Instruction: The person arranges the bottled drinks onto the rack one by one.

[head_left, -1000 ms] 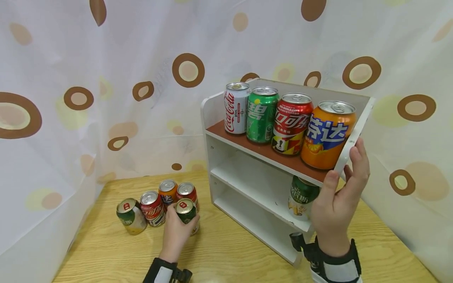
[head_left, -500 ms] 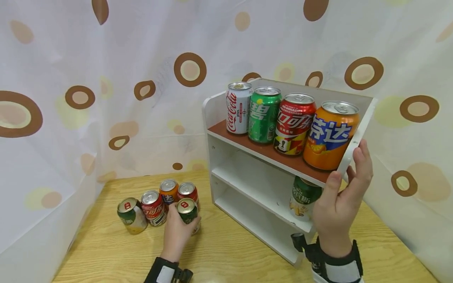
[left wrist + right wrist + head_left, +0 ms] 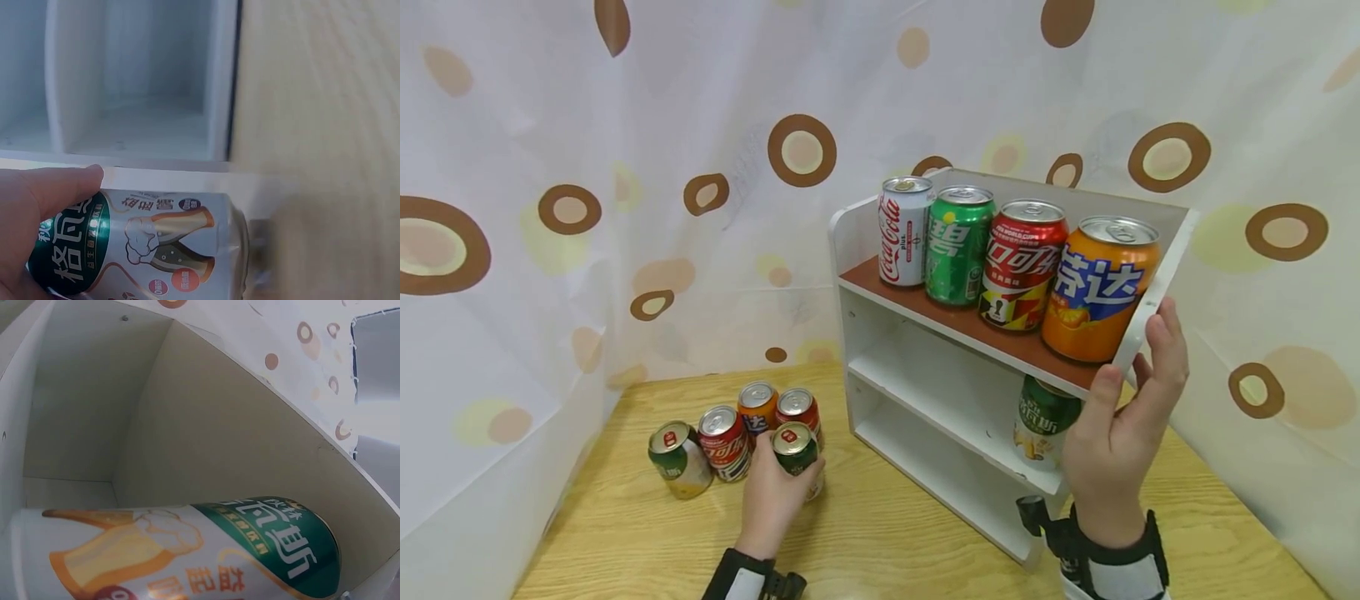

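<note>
Head view: grips a green-and-white can (image 3: 796,454) upright in the left hand (image 3: 771,504), thumb curled round on the right, fingers round on the left, with no gap showing between hand and can. In the left wrist view, sideways to the lens, with thumb laid along the green end. Cannot tell whether fully resting on the wooden table (image 3: 865,537) or lifted slightly off it. Just behind that grip, an orange can (image 3: 757,406) and a red can (image 3: 798,407); just to the left, a red cola can (image 3: 724,442), then a matching green can (image 3: 681,460). Well to the right of the grip, pinches the right side panel of a white shelf unit (image 3: 925,387) between thumb and fingers of the right hand (image 3: 1120,450). Just left of this second hold, under the top board, a third green can (image 3: 1040,421), seen close up in the right wrist view; above, along the top, in order away from the hand, a Fanta can (image 3: 1101,292), a World Cup can (image 3: 1021,267), a Sprite can (image 3: 957,246) and a white cola can (image 3: 902,233). Compared with half a second ago, keeps both holds practically unchanged, with all cans in the same places.
</note>
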A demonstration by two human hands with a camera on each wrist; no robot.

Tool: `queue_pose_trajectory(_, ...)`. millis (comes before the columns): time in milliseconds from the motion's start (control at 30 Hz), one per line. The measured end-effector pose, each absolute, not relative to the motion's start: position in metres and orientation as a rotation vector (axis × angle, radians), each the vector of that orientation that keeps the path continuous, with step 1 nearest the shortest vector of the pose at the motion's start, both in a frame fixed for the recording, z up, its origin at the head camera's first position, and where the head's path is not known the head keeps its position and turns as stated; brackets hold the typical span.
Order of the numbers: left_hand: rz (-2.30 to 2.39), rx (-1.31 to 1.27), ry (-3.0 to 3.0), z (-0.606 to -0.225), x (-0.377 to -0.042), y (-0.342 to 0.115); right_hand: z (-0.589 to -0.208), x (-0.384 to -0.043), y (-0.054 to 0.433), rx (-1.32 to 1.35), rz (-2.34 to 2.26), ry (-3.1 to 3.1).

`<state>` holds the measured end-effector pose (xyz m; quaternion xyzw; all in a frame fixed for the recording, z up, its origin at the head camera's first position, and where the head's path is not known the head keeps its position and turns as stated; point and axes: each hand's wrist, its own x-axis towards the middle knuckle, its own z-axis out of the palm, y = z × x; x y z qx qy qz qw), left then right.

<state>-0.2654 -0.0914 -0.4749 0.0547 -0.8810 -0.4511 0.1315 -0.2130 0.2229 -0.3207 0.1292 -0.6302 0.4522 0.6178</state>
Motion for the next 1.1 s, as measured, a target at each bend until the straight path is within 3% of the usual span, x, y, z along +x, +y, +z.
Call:
queue_pose_trajectory(400, -1.210, 0.032, -2.491, -0.431, -0.250, -0.083, -0.322, -0.214, 0.224, 0.302, 1.036, -1.454)
queue_pose_trajectory(1100, -1.284, -0.227, -2.424, -0.356, -0.262, -0.046, -0.323, -0.213, 0.226, 0.307, 1.025, -1.465)
